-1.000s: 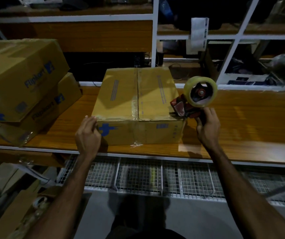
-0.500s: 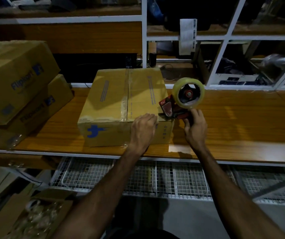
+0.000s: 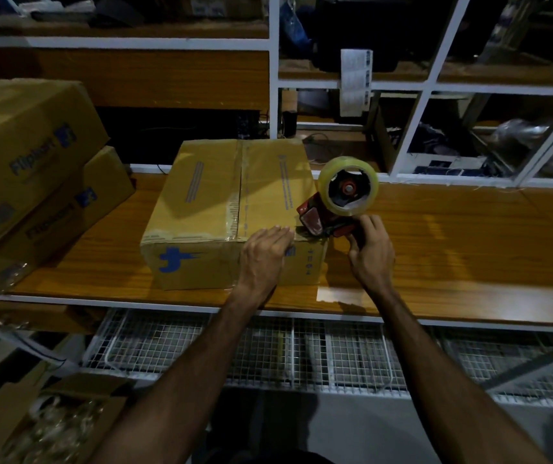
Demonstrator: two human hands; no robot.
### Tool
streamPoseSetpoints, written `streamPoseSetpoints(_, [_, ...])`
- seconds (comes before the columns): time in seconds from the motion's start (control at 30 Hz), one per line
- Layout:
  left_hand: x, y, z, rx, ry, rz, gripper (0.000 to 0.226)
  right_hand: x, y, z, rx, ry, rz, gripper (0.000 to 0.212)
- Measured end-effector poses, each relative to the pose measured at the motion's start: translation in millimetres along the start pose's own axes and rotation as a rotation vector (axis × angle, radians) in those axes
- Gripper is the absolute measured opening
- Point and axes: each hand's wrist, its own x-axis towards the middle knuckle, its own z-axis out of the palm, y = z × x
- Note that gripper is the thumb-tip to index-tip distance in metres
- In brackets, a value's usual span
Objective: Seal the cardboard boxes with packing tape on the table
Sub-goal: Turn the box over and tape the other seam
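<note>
Dim shelving backs the wooden counter where my left hand lies flat on the brown cardboard box, steadying its near edge, while my right hand keeps a closed grip on the red tape dispenser to run tape along that edge.

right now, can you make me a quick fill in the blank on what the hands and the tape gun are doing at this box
1. The right hand grips the handle of the ____.
2. The left hand lies flat on the box at its near ____ corner.
3. The two stacked boxes stand to the ____ of it.

Missing words: tape dispenser; right; left
</note>
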Motion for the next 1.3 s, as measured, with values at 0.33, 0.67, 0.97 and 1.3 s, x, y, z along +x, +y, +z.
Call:
streamPoseSetpoints(0.33, [-3, -7, -7, -0.016, 0.009, -0.001, 0.04, 4, 15, -23, -0.038, 0.017, -0.039, 0.044])
streamPoseSetpoints(0.67, [-6, -22, -9, -0.037, 0.02, 0.016, 0.041, -4, 80, -70, -0.213, -0.07, -0.122, 0.043])
streamPoseSetpoints(0.97, [-7, -21, -5, -0.067, 0.021, -0.021, 0.037, -11, 62, -54, -0.469, -0.132, -0.417, 0.051])
streamPoseSetpoints(1.3, [-7, -20, -5, -0.062, 0.023, -0.032, 0.034, -5, 49, -49, -0.531, -0.123, -0.442, 0.051])
